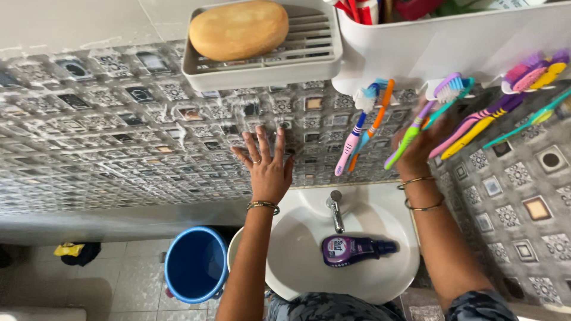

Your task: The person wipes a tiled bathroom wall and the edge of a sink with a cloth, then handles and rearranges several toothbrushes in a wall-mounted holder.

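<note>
A purple bottle (351, 249) lies in the white sink (380, 285) below the tap (335, 209). Left hand (266, 166) presses flat, fingers spread, on the tiled wall (119, 148) — holding nothing. Right hand (421, 144) reaches among hanging toothbrushes (410, 134) — grip unclear.

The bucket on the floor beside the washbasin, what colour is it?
The bucket is blue, inside and outside; the head view shows it clearly.

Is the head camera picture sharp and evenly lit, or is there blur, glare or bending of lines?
Head view: even soft light, no hard shadows; the left hand is sharp; the tiled wall curves from wide-lens distortion; faint glare on the white sink.
</note>
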